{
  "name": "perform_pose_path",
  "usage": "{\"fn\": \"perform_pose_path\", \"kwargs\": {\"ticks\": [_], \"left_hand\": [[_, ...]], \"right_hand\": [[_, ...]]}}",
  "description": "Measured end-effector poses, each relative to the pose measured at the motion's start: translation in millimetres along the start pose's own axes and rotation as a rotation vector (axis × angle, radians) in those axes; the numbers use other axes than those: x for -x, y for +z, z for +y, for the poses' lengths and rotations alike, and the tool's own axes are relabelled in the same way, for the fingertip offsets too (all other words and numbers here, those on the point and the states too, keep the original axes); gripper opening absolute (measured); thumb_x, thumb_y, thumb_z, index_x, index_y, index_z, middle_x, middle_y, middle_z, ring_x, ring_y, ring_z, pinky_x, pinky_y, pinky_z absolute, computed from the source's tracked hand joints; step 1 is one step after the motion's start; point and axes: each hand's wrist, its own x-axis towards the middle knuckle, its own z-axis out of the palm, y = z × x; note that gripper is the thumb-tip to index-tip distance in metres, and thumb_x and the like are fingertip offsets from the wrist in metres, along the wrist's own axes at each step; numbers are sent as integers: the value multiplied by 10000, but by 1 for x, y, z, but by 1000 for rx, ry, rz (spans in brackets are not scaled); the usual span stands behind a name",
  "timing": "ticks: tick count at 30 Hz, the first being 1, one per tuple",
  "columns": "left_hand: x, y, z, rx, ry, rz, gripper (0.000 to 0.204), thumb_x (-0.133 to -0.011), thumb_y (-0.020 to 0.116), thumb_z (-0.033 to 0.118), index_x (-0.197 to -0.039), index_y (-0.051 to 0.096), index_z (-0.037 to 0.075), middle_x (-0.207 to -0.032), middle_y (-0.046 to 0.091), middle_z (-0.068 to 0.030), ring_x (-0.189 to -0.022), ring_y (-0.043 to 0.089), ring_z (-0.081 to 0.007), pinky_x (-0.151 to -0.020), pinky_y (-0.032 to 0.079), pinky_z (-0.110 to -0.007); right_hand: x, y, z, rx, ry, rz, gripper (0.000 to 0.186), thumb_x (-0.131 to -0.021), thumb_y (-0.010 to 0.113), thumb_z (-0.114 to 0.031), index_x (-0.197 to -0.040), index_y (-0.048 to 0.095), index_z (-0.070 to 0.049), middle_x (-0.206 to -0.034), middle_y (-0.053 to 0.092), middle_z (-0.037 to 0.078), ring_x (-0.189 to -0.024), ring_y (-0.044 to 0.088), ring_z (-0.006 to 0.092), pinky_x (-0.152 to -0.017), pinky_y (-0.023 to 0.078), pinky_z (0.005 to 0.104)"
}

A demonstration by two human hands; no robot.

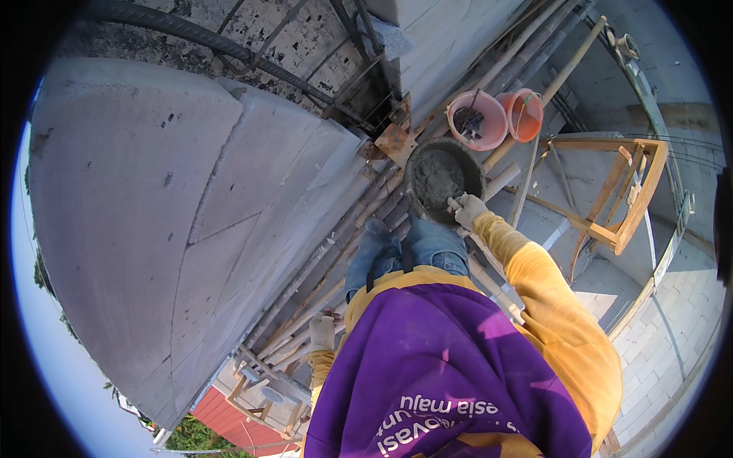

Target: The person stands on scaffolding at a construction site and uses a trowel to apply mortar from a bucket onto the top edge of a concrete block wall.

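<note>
My right hand, in a pale glove, is at the near right rim of a dark round bucket filled with wet grey mortar. Its fingers are closed, but whatever they may hold is too small to make out. Lower down and to the left, my gloved left hand hangs beside my body above the bamboo poles. Its fingers are too small and partly hidden to read. The mortar bucket stands just ahead of my legs on the pole platform.
A wall of grey blocks rises close on the left, with steel rebar above it. Beyond the mortar bucket stand a pink bucket with dark contents and an orange bucket. A wooden frame is at the right, past gaps between poles.
</note>
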Motion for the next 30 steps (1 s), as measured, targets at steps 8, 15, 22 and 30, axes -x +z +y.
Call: {"fn": "perform_pose_path", "kwargs": {"ticks": [8,15,22,30], "left_hand": [[-3,-8,9,43,2,-123,211,-903,471,33,-1009,636,-47,-853,679,-117,-727,654,-197,-654,526,-303],[-24,-22,5,187,-45,-97,190,-923,478,16,-1001,636,-54,-840,673,-99,-696,638,-181,-621,513,-277],[-21,-10,24,9,27,-91,238,-1007,572,172,-1011,662,-49,-810,691,-98,-683,636,-172,-611,479,-278],[-20,7,27,50,102,-114,241,-1000,577,180,-1026,679,-37,-809,715,-102,-683,640,-175,-636,474,-292]], "right_hand": [[-12,-5,-3,106,-94,9,304,-1004,539,-240,-957,739,-15,-840,715,176,-856,708,304,-793,528,393],[-15,-30,-21,68,-35,-80,272,-987,595,-222,-976,721,19,-886,712,158,-847,695,275,-780,524,386],[-23,-34,-46,992,-457,-317,279,-939,578,-207,-1141,724,-82,-1234,676,97,-1177,644,267,-1015,508,363],[-97,4,22,1090,-400,-282,303,-954,550,-281,-1119,741,-115,-1135,720,102,-1090,685,273,-925,560,383]]}}
